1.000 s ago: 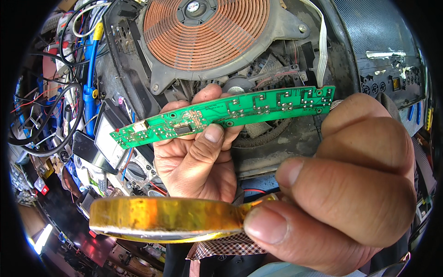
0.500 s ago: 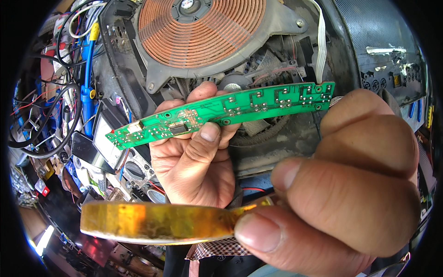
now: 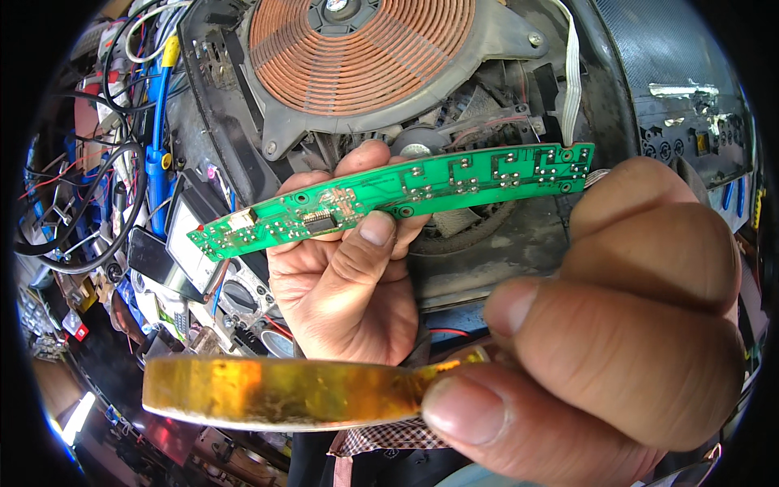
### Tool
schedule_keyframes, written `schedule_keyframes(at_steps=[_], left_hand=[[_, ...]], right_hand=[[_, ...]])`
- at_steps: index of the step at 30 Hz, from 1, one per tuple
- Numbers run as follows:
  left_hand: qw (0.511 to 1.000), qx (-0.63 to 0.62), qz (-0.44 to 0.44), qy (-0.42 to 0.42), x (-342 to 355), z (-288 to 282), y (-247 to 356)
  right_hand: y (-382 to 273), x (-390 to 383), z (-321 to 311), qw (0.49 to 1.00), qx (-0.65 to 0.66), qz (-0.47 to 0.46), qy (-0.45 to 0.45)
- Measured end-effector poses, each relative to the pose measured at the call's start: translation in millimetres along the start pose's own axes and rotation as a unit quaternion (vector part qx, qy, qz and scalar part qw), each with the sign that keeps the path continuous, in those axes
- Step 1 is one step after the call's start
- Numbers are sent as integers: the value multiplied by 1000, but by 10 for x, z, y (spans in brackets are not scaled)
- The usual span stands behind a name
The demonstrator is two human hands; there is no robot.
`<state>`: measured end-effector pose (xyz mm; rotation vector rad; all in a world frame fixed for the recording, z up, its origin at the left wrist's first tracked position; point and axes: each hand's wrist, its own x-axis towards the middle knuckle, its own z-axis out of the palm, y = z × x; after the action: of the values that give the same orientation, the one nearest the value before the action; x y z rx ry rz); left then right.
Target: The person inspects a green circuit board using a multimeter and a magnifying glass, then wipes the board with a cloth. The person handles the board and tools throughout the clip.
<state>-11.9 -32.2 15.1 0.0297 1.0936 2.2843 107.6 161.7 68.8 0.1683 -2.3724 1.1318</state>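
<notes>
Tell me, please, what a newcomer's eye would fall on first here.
It would probably be the shiny gold object held in the right hand, across the lower foreground. Next comes the bright green circuit board in the left hand at the centre, and beyond it the copper-coloured coil at the top.

Gap hemmed by board (image 3: 398, 191), left hand (image 3: 345, 296), right hand (image 3: 621, 353).

Copper coil (image 3: 362, 69) cropped above, left hand (image 3: 347, 280) partly behind circuit board (image 3: 377, 187)
</notes>
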Motion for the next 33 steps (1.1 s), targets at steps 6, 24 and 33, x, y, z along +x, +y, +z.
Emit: schedule_keyframes(at_steps=[6,24,33], left_hand=[[1000,-12,2,10,12,-8,-39],[996,-5,69,-51,75,171,73],[997,11,63,-36,165,143,-39]], right_hand=[[41,17,-3,1000,-7,-11,-1],[-164,20,-464,960,34,-194,-198],[-150,-1035,-475,983,-184,-23,-9]])
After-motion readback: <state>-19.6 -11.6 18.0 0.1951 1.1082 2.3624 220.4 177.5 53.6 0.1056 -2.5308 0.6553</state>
